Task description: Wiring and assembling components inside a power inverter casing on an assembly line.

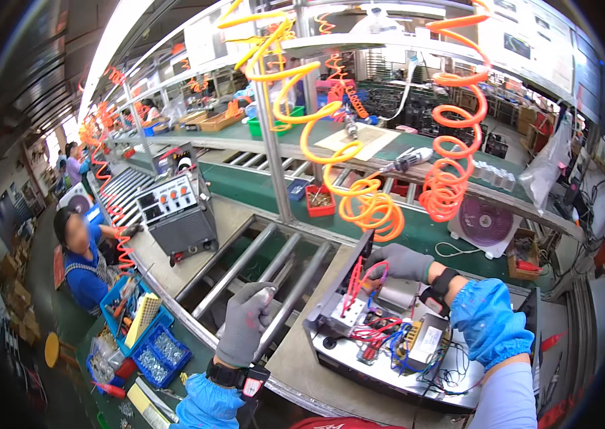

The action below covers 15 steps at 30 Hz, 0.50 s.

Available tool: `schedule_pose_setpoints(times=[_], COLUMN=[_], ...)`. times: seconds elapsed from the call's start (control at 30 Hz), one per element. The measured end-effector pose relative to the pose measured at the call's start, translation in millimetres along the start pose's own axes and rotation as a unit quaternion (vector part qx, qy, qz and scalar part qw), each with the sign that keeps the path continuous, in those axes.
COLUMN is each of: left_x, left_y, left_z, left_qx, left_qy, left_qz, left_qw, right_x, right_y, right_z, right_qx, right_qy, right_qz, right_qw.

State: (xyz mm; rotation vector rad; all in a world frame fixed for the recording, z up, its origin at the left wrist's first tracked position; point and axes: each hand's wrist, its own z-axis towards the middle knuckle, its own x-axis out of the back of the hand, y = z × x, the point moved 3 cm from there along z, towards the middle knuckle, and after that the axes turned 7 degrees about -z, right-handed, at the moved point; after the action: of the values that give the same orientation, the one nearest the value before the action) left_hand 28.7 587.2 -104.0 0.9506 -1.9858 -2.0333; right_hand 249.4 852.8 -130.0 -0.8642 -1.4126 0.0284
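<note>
An opened electrical unit with a metal chassis point(402, 379) stands in front of me on the right. Inside it are a transformer point(427, 342), a grey cylinder point(397, 294) and loose red and blue wires point(375, 332). My right hand point(404, 262), in a grey glove, bends over the unit's far side by the upright panel point(338, 286) and red leads. Its fingers curl inward; what they grip is hidden. My gloved left hand point(244, 325) hovers over the conveyor rollers, fingers closed around a small silvery piece point(265, 293) too small to name.
Steel rollers point(279, 268) run left of the unit. A finished-looking unit with knobs point(177, 214) sits farther left, near a seated co-worker point(88, 264). Blue bins point(161, 355) hold screws and tools. Orange coiled hoses point(452, 136) and a power screwdriver point(411, 159) hang ahead.
</note>
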Motion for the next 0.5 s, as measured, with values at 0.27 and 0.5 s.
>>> schedule_pose_setpoints(times=[0.27,0.5], left_x=[-65.0,-100.8], left_y=[10.1,16.5], left_z=[5.8,5.8], left_qx=[-0.092,-0.282], left_qy=[-0.042,-0.065], left_qz=[0.073,0.208], left_qw=[0.992,0.934], right_x=[24.9,44.4], right_y=[-20.4,-108.7], right_z=[-13.6,-53.1], right_qx=[-0.004,0.096], right_qy=[0.041,0.036], right_qz=[0.056,0.205], right_qw=[0.998,0.973])
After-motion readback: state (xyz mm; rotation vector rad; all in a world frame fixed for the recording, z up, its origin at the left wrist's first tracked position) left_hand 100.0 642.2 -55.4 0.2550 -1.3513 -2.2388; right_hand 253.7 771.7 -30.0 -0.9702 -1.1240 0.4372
